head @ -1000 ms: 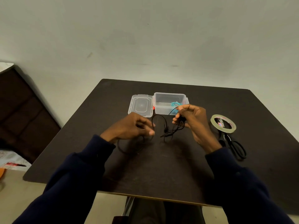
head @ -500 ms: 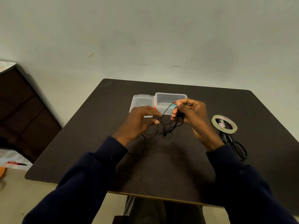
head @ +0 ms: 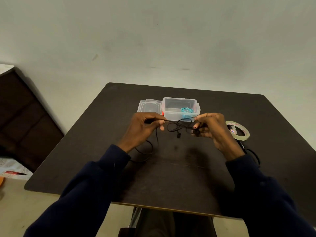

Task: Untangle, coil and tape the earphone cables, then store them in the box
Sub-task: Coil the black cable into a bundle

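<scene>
Over the counter [head: 171,177], before the open box [head: 172,115], the left hand [head: 142,129] and right hand [head: 212,127] are now wider apart. Each pinches the black earphone cable [head: 176,130], drawn taut between them. The tangle seems to be loosening; coiling is not yet begun.

Left hand [head: 143,128] and right hand [head: 211,128] each pinched black earphone cable [head: 176,130]; tangled loops hung between them. Clear box [head: 172,114] just beyond fingertips, teal coil [head: 187,110] inside. Tape roll [head: 238,130] beside right hand.
</scene>
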The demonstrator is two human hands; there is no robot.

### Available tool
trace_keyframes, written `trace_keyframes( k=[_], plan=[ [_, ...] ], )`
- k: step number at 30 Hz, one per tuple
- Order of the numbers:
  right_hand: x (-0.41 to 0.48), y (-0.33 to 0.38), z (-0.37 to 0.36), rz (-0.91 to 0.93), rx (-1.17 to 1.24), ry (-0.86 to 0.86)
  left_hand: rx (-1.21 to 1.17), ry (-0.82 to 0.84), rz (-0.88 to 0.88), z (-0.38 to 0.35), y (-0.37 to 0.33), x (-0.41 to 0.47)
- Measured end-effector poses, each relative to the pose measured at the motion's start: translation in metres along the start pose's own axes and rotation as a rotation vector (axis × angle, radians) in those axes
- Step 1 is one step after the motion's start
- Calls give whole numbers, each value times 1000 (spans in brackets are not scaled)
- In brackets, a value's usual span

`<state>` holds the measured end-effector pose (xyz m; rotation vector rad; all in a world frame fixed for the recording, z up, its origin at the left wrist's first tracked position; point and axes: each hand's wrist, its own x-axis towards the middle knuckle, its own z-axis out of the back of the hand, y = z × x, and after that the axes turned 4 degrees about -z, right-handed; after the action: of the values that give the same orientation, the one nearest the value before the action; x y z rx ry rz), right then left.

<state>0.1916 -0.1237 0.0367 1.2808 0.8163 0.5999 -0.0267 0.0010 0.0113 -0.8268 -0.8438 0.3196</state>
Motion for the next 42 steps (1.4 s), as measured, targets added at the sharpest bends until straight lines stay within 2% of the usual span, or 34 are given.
trace_keyframes(
  k=[3,6,9,11,14,17,27,31,33,37,42],
  plan=[
    [-1,-5,1,-122,-54,37,45,-16,5,0,0,-2],
    [-1,-12,-1,-60,-158,81,31,10,34,-4,-4,2],
    [-2,-14,-2,227,-337,17,69,43,24,-7,-9,8],
    [-9,-8,-5,468,-348,-71,91,57,11,-9,-13,11],
    [-17,-3,-15,629,-328,53,99,61,10,-10,-15,16],
    [-22,-5,-25,561,-340,166,81,58,4,-13,-15,18],
    [-21,-13,-31,500,-588,127,-100,-18,42,-17,-18,12],
    [-19,-22,-30,399,-743,111,-332,-214,103,-12,-29,15],
    [-18,-29,-24,338,-715,112,-397,-278,139,-3,-30,17],
    [-16,-34,-14,304,-663,139,-343,-223,261,1,-23,10],
    [-11,-23,0,258,-729,286,-284,-137,328,-7,-16,0]
  ],
)
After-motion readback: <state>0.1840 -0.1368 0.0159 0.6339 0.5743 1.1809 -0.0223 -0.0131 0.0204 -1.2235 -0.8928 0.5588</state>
